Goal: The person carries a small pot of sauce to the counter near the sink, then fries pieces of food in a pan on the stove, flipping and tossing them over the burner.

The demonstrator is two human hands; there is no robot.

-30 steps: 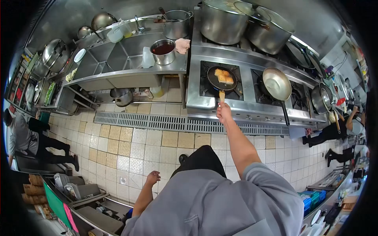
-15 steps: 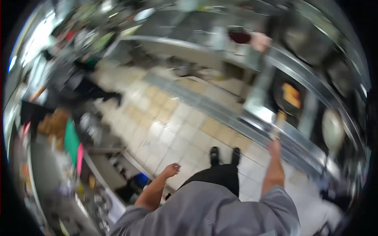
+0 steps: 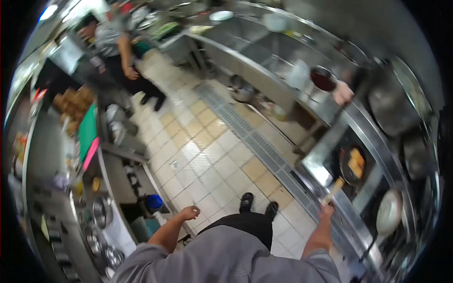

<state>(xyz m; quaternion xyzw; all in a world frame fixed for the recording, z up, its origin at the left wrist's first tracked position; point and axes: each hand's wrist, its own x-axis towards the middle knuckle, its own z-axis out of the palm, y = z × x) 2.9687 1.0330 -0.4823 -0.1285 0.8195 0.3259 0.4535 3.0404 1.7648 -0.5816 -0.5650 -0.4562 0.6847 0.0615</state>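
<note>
Both your black shoes (image 3: 257, 206) show below you now, where a second ago only one did. Your left hand (image 3: 190, 213) hangs over the tiled floor (image 3: 207, 162), its fingers loosely curled and holding nothing you can see. Your right hand (image 3: 325, 211) still grasps the end of the pale handle (image 3: 334, 189), fingers closed around it. The dark frying pan (image 3: 349, 174) remains on its burner, with the golden food (image 3: 356, 163) inside. Your view has swung left, so the stove (image 3: 365, 227) now sits at the right. Beyond, the pot of dark red liquid (image 3: 322, 80) remains beside the pink cloth (image 3: 342, 92). Farther off, the co-worker (image 3: 109, 45) now appears larger, upper left.
</note>
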